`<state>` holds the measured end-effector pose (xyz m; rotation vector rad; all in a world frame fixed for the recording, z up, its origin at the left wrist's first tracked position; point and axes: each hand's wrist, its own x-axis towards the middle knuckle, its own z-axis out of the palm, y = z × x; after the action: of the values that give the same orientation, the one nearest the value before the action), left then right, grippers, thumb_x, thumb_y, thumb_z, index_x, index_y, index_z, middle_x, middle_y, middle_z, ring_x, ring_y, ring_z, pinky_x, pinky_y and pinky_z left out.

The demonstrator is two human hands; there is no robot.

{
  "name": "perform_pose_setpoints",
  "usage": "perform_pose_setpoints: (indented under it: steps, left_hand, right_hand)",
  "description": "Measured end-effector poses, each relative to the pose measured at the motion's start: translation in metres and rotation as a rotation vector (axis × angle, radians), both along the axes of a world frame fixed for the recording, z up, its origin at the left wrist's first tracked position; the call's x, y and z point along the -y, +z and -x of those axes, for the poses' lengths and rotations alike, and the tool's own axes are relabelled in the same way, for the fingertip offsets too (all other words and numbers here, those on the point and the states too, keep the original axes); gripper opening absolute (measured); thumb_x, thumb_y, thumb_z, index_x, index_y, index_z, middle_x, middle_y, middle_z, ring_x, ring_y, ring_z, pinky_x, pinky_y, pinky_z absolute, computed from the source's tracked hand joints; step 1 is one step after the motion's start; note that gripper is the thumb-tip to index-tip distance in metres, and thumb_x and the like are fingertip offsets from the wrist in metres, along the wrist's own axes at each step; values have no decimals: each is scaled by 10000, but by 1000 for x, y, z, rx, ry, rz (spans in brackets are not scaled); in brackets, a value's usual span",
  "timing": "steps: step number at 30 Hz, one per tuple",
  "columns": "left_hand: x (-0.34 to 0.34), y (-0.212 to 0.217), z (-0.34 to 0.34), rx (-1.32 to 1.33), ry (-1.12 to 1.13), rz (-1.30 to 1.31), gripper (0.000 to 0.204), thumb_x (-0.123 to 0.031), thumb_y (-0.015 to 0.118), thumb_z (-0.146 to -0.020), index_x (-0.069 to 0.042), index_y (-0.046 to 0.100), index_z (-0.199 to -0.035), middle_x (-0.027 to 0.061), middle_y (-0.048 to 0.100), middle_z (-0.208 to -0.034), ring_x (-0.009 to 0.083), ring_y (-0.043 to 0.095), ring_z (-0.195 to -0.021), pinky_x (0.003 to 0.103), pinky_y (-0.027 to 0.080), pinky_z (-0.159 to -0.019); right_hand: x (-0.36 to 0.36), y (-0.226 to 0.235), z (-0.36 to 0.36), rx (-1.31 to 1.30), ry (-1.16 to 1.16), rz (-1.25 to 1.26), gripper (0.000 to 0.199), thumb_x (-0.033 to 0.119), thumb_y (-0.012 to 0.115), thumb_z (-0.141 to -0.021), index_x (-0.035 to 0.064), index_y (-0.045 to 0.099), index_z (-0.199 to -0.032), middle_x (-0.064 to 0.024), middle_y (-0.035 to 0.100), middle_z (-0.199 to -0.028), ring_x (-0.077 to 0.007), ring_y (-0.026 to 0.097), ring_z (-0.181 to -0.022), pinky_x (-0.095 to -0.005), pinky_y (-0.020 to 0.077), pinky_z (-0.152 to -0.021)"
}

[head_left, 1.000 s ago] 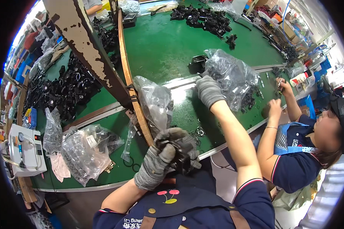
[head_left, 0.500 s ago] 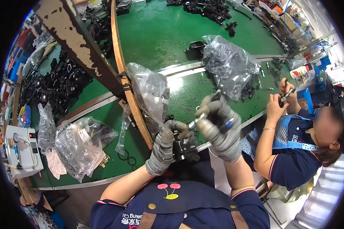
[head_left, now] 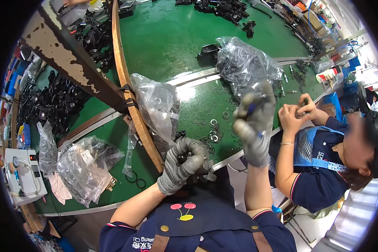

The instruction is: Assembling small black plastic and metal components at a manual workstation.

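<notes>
My left hand [head_left: 181, 164], in a grey knit glove, is closed around a dark metal part [head_left: 206, 171] just in front of the bench's near edge. Its fingers cover much of the part. My gloved right hand [head_left: 256, 134] is raised to the right, over the bench, smeared by motion. Blue bits of a tool [head_left: 251, 108] show among its fingers; the tool's kind is too blurred to make out. Between the hands, several thin metal rings [head_left: 214, 137] lie scattered on the green bench top [head_left: 193, 103].
A clear plastic bag [head_left: 248, 63] of dark parts lies beyond my right hand; another bag [head_left: 155, 103] leans by the wooden post [head_left: 121, 63]. Bagged parts [head_left: 86, 164] and a white gauge box [head_left: 25, 176] are left. A co-worker [head_left: 319, 168] handles a small part at right.
My right hand has lifted away from the part, upward and to the right, with the blue-marked tool. My left hand keeps the part near the same place. The co-worker's hands have shifted slightly.
</notes>
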<state>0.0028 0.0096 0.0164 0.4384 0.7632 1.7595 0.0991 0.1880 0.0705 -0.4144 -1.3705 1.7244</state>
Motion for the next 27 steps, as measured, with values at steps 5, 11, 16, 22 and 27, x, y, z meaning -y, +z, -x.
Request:
perform_pose_setpoints:
  steps: [5,11,16,22,27]
  left_hand:
    - [-4,-2,6,52,-17,18,228,-233,672,-973,-40,565,-1028,92,611,-974,216,677,-893,444,643,-767]
    - [-2,-6,6,149,-82,38,232,-218,681,-962,-39,558,-1044,74,578,-999,207,663,-948,450,639,-809]
    - [-3,-13,7,29,-79,17,252,-228,694,-951,-37,557,-1044,80,575,-1003,196,659,-942,425,635,-810]
    - [-5,-10,7,90,-72,5,266,-233,689,-952,-47,546,-1078,90,579,-1013,195,650,-941,416,630,-818]
    - [-8,-8,7,195,-81,-31,294,-240,694,-951,-62,534,-1123,97,582,-1026,204,644,-954,419,630,-816]
  right_hand:
    - [-44,-39,24,-109,-66,34,738,10,732,-814,119,396,-1463,-4,547,-1126,-106,549,-930,-254,510,-827]
    - [-52,-82,35,-94,-145,-3,575,12,684,-870,147,477,-1389,-26,588,-1129,-155,619,-936,-280,517,-813]
    - [-53,-88,39,-101,-151,-66,560,-12,678,-858,148,501,-1365,-38,572,-1101,-162,590,-914,-297,517,-821]
    - [-56,-91,43,-54,-178,-82,567,-27,673,-854,149,497,-1363,-46,567,-1091,-159,583,-919,-299,515,-834]
    - [-67,-92,40,-30,-228,-129,562,-33,664,-858,136,487,-1363,-44,568,-1093,-151,583,-914,-288,515,-833]
